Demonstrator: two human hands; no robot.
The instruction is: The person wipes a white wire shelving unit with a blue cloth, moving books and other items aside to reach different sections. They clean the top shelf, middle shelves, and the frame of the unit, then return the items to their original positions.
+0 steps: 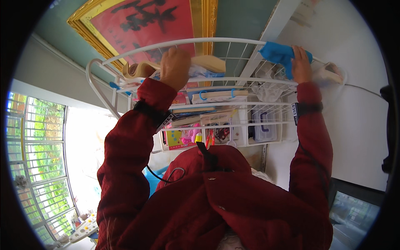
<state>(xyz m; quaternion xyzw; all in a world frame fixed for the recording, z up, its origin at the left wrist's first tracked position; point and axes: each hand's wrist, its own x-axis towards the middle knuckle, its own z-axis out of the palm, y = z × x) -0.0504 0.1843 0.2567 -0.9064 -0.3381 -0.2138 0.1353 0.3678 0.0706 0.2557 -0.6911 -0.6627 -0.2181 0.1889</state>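
A white wire rack [215, 40] with several tiers stands before me. My right hand [301, 64] presses a blue cloth [276, 54] onto the rack's top rail, near its right end. Part of the cloth hangs down inside the rail. My left hand [175, 67] is curled, knuckles up, over the top tier. Its fingertips are hidden, so whether it grips anything does not show. Right beside it lies a beige flat item [211, 63], partly behind the hand. To the left of that hand is a curved beige object [139, 70] on the same tier.
Lower tiers hold books [220, 97], a pink toy [191, 135] and a clear lidded box [265, 123]. A clear plastic bag [267, 86] sits at the right. Behind hangs a gold-framed red panel [150, 28] bearing writing. A barred window [43, 134] is at left, a screen [354, 212] lower right.
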